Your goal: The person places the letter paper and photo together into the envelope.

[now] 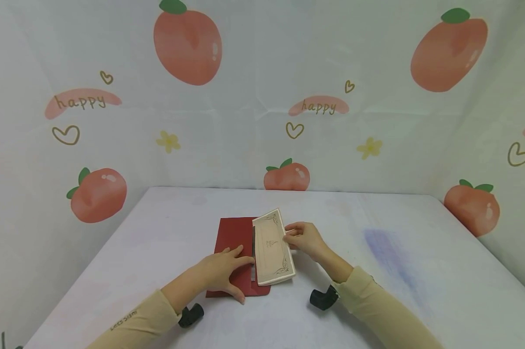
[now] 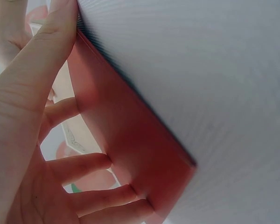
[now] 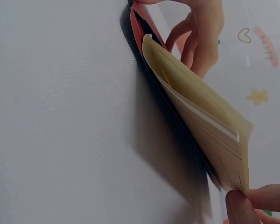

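Tabletop (image 1: 376,300): white and matt, with a faint blue smear on the right side and paler pinkish marks on the left.
Backdrop (image 1: 254,97): pale cloth or paper hung behind and on both sides, printed with peaches, small yellow flowers and outlined hearts.
Writing: the word "happy" sits on pink patches of the backdrop, twice in the head view; small lettering on the left sleeve (image 1: 127,325) is too small to read.
Red envelope (image 1: 234,237): lies flat near the middle of the tabletop, its long side running near to far.
Cream card (image 1: 273,247): printed with a fine ornate border, overlaps the envelope's right edge; its right side is lifted off the tabletop.
Left hand (image 1: 221,271): fingers spread flat, pressing down on the envelope's near part.
Right hand (image 1: 306,237): thumb and fingers pinch the card's right edge.
Wrist cameras (image 1: 323,298): black mounts under both sleeves.
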A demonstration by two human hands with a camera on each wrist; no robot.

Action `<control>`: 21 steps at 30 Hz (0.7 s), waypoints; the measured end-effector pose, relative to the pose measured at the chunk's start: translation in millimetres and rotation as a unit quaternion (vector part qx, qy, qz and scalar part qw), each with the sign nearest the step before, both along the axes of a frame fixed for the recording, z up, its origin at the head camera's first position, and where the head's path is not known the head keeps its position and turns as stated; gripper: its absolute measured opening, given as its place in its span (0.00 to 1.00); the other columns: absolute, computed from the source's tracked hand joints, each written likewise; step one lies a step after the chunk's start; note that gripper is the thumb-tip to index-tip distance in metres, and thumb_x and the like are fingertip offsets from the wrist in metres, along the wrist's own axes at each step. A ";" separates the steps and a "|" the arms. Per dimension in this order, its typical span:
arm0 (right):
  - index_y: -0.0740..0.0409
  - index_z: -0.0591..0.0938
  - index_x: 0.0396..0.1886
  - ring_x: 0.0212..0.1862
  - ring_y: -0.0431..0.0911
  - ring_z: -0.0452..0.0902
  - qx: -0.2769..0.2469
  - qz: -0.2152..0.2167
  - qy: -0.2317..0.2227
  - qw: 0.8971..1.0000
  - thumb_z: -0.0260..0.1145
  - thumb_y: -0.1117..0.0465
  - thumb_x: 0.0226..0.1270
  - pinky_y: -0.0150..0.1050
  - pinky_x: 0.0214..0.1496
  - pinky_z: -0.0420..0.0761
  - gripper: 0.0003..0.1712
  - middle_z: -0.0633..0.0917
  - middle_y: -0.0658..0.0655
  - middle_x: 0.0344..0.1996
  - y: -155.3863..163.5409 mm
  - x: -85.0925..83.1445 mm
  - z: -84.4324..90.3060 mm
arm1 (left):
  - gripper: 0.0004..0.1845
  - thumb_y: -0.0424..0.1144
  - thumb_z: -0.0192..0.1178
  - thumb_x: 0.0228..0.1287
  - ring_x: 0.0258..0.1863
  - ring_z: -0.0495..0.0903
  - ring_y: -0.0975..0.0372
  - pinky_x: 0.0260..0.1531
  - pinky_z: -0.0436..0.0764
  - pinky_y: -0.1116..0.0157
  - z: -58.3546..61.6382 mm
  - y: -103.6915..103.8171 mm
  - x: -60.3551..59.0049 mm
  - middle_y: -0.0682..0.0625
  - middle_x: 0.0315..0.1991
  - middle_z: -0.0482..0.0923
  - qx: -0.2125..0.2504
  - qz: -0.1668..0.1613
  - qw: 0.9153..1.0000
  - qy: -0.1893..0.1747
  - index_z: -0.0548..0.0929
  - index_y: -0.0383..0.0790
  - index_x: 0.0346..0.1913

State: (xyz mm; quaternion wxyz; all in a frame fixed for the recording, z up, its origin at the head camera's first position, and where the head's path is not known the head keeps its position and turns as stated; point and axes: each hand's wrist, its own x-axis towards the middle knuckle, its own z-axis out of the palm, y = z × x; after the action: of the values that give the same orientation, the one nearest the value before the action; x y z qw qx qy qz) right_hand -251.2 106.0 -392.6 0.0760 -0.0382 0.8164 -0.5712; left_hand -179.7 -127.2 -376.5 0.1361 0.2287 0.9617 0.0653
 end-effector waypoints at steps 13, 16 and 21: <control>0.73 0.76 0.48 0.26 0.37 0.78 0.001 0.010 0.001 1.000 0.63 0.73 0.56 0.32 0.32 0.83 0.18 0.82 0.59 0.30 0.5 2.1 1.6 | 0.46 0.66 0.70 0.35 0.64 0.64 0.36 0.54 0.73 0.42 -1.1 -2.2 -0.5 0.41 0.69 0.62 0.012 -0.013 1.000 0.008 0.69 0.56 0.63; 0.73 0.76 0.48 0.26 0.38 0.78 0.010 0.016 0.004 1.000 0.63 0.73 0.57 0.33 0.32 0.83 0.18 0.83 0.60 0.31 0.3 3.0 3.2 | 0.46 0.66 0.70 0.35 0.64 0.64 0.36 0.54 0.73 0.42 -1.0 -2.5 -0.6 0.40 0.69 0.62 0.014 -0.013 1.000 0.009 0.69 0.56 0.63; 0.73 0.77 0.48 0.26 0.38 0.78 0.015 0.024 0.001 1.000 0.63 0.73 0.57 0.34 0.32 0.84 0.17 0.83 0.61 0.32 -1.2 3.2 4.7 | 0.47 0.66 0.70 0.35 0.65 0.64 0.36 0.54 0.73 0.42 -1.2 -2.1 -0.7 0.41 0.69 0.62 0.013 -0.008 1.000 0.005 0.69 0.56 0.63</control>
State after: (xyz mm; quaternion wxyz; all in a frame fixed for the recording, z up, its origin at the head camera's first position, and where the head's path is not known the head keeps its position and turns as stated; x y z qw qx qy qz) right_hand -248.0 104.8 -387.9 0.0891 -0.0574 0.8240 -0.5566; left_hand -180.4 -129.3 -377.7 0.1285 0.2387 0.9596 0.0759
